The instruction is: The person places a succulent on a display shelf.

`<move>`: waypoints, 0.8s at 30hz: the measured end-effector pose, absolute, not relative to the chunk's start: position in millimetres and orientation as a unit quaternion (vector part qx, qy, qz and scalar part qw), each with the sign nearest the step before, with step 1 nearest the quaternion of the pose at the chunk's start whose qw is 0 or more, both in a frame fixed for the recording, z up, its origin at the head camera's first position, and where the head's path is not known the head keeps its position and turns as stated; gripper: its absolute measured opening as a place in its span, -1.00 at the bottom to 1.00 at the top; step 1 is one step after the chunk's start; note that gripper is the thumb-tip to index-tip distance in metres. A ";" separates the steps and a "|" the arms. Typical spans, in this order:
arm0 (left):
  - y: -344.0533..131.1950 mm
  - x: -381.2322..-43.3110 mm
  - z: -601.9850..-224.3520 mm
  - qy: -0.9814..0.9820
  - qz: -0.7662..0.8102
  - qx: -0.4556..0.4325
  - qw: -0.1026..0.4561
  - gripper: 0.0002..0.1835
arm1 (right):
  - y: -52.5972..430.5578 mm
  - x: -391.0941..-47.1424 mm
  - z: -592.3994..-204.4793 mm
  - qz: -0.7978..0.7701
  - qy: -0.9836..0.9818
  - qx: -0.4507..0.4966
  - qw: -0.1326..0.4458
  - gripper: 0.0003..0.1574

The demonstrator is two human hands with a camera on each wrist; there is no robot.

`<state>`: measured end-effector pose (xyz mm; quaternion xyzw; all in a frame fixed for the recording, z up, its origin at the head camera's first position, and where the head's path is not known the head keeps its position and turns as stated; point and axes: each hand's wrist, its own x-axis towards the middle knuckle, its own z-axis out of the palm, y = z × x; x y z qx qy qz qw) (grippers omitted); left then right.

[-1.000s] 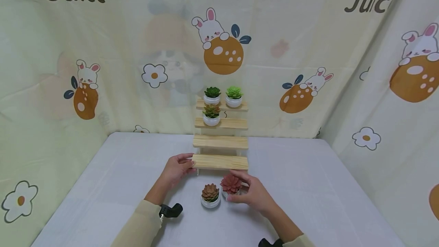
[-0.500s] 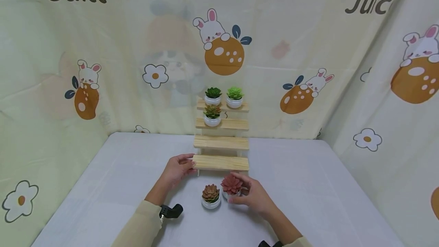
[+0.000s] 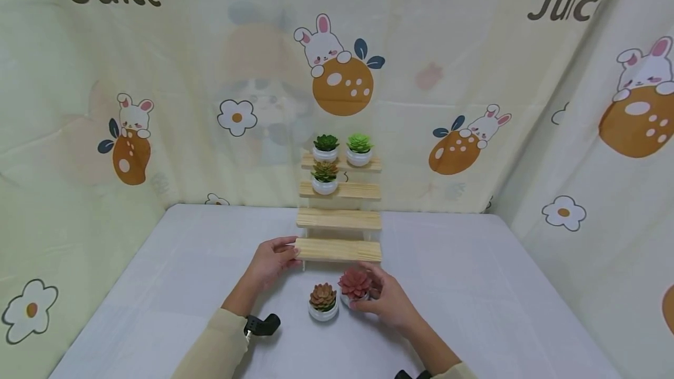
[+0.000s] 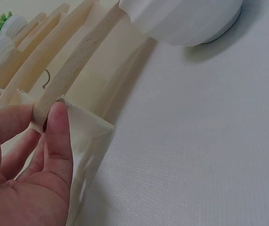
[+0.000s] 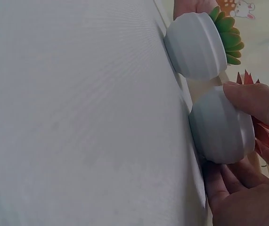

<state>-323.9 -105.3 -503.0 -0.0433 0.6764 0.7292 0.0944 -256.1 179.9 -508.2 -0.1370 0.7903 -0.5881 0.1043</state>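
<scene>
My left hand (image 3: 272, 261) pinches the left end of the lowest board of a tiered wooden plant stand (image 3: 337, 248). Thumb and fingers clasp that board's end in the left wrist view, where the hand (image 4: 35, 165) is large. My right hand (image 3: 388, 297) holds a red potted succulent (image 3: 355, 283) just in front of the stand. Its thumb lies on the white pot (image 5: 221, 127) on one side, with fingers on the other, and the pot's base is right at the tabletop. Left of it stands a brown potted succulent (image 3: 323, 300), untouched.
On the stand's top board are a dark green succulent (image 3: 326, 144) and a light green succulent (image 3: 360, 146). A reddish-green succulent (image 3: 325, 175) sits on the board below, at its left. A printed curtain (image 3: 421, 45) hangs behind the white table (image 3: 447, 274).
My right fingers have shifted slightly down around the red succulent's pot. The left hand, stand and other succulents have stayed in place.
</scene>
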 end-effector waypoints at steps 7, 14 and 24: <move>-105.8 -323.7 -502.5 0.673 0.733 -0.042 0.092 -0.57 | 178.5 -255.0 -508.8 -0.586 0.795 -0.123 0.100 0.13; -105.4 -324.3 -503.9 0.669 0.736 -0.047 0.091 -0.57 | 178.4 -254.0 -509.0 -0.585 0.795 -0.125 0.100 -0.08; -105.2 -325.4 -506.5 0.671 0.735 -0.039 0.088 -0.57 | 176.7 -252.1 -504.7 -0.581 0.800 -0.109 0.103 -0.20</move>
